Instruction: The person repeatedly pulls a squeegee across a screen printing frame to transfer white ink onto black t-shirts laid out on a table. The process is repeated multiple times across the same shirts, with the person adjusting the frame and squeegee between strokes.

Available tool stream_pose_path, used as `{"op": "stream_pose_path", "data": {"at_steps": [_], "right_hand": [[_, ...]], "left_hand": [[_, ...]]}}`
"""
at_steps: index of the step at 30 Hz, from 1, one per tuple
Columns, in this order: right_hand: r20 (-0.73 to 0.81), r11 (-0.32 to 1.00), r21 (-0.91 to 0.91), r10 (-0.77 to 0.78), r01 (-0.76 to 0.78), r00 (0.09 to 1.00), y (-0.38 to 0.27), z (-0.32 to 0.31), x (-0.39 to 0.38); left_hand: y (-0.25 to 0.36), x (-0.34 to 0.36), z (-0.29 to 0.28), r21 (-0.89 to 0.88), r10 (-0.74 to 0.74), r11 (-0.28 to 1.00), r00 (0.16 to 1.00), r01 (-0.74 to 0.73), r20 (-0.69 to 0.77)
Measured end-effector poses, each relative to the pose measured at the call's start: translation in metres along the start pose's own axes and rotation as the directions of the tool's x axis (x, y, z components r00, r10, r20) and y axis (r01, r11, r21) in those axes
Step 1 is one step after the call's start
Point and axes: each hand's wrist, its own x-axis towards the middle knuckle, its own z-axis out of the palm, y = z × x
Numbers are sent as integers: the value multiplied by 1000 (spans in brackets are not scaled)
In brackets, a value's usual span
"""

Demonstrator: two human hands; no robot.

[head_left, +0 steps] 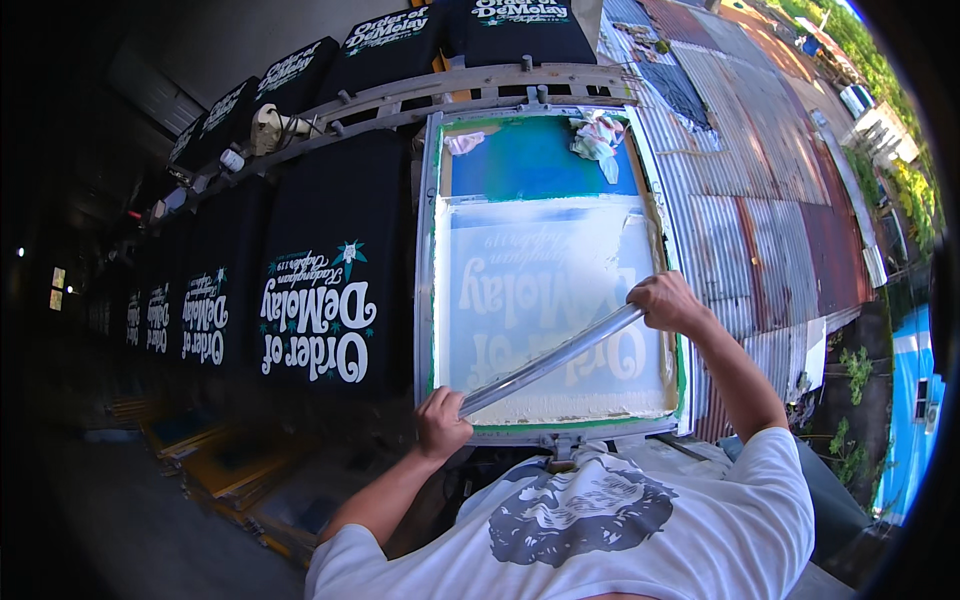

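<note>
A long metal squeegee point(550, 358) lies diagonally across a framed printing screen point(431, 170), with my left hand point(443, 422) gripping its lower-left end and my right hand point(668, 303) closed on its upper-right end. White ink point(540, 245) covers most of the mesh, and mirrored lettering shows faintly through it. The screen's far band is blue-green, edged with green tape. A crumpled, stained rag point(598, 140) sits at the far right corner of the screen, and a smaller pale scrap point(465, 142) at the far left.
Black shirts point(330, 200) with white and teal prints lie on boards leftward and behind a metal rail point(534, 80). Stacked yellow frames point(215, 455) are low at left. Rusty corrugated roofing point(760, 230), greenery and a blue structure point(905, 420) are at right. A white fitting point(268, 130) sits by the rail.
</note>
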Motion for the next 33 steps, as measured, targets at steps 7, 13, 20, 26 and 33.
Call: {"op": "stream_pose_path", "data": {"at_steps": [7,13,20,26,33], "right_hand": [[-358,969,39,240,-243,902,76,-12,42],[-376,939,66,338,-339,863,112,-1,110],[-195,904,44,424,-425,884,53,-6,63],[-303,950,117,313,-291,900,-5,37,-30],[-426,970,159,237,-185,873,-92,75,-153]], "left_hand": [[-71,190,72,101,185,981,959,-167,-215],[-125,295,107,190,179,973,950,-132,-256],[-124,235,90,137,220,971,954,-195,-203],[-75,117,54,77,208,977,964,-197,-168],[-21,-19,8,26,176,984,984,-175,-42]]}}
